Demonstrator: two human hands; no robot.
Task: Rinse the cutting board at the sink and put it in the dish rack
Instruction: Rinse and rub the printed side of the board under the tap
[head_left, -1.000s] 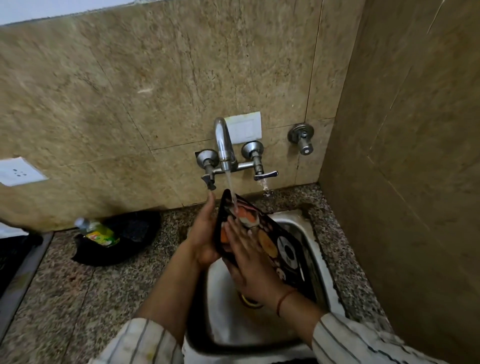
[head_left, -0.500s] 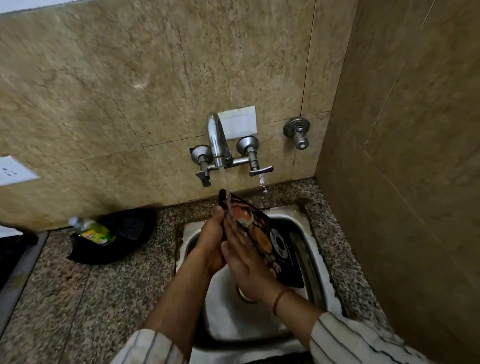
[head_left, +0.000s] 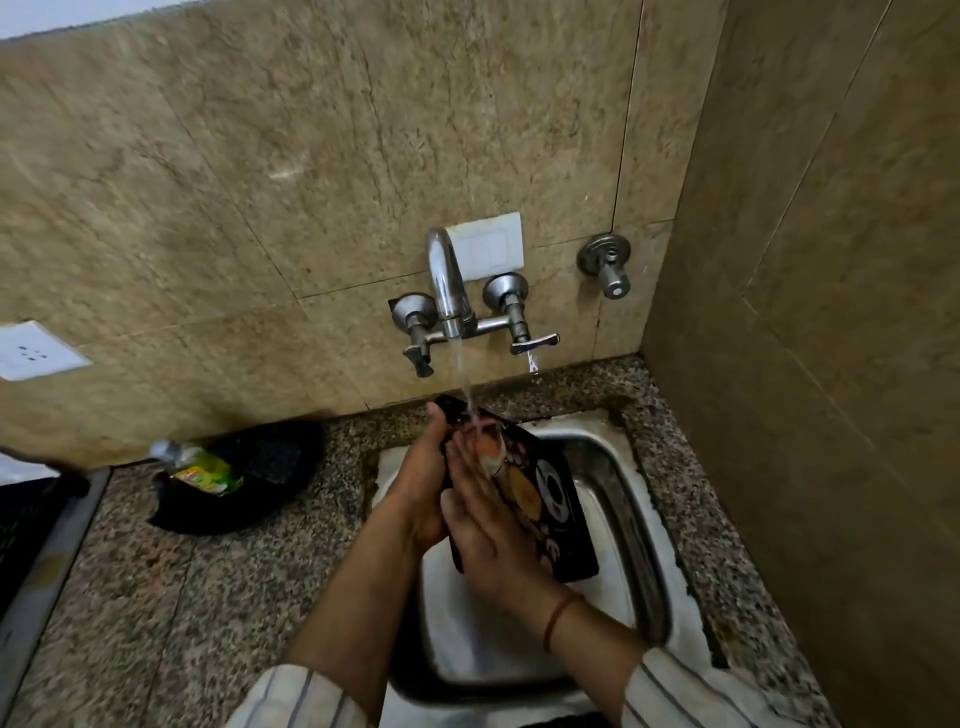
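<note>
The dark rectangular cutting board with printed round orange and white food motifs (head_left: 550, 499) is held over the stainless-steel sink basin (head_left: 623, 499), below the frame centre. Its long axis runs from 11 o'clock to 5 o'clock: the upper end points toward the tap, the lower end hangs over the basin. The board is tilted, with its printed face turned up and toward 3 o'clock. The left hand (head_left: 421, 488) grips the board's left edge, thumb near the upper corner and palm behind the board. The right hand (head_left: 488, 525) lies flat on the printed face with its fingers straight and close together, fingertips under the water; it presses the surface and encloses nothing. A thin reddish thread bracelet (head_left: 558, 621) circles the right wrist, and both forearms emerge from cream sleeves with dark stripes (head_left: 691, 696). The chrome wall-mounted mixer tap with a curved spout and two valve handles (head_left: 451, 306) stands at 12 o'clock from the board; a narrow water stream (head_left: 464, 379) falls from it onto the board's upper end. The counter is speckled grey granite (head_left: 171, 623), rough in pattern; the walls are mottled beige stone tile (head_left: 311, 156). At 9 o'clock from the sink lies a black crumpled bag (head_left: 260, 478) with a clear plastic bottle carrying a green-yellow label (head_left: 200, 470) on it. A white switch plate (head_left: 488, 247) sits behind the spout.
</note>
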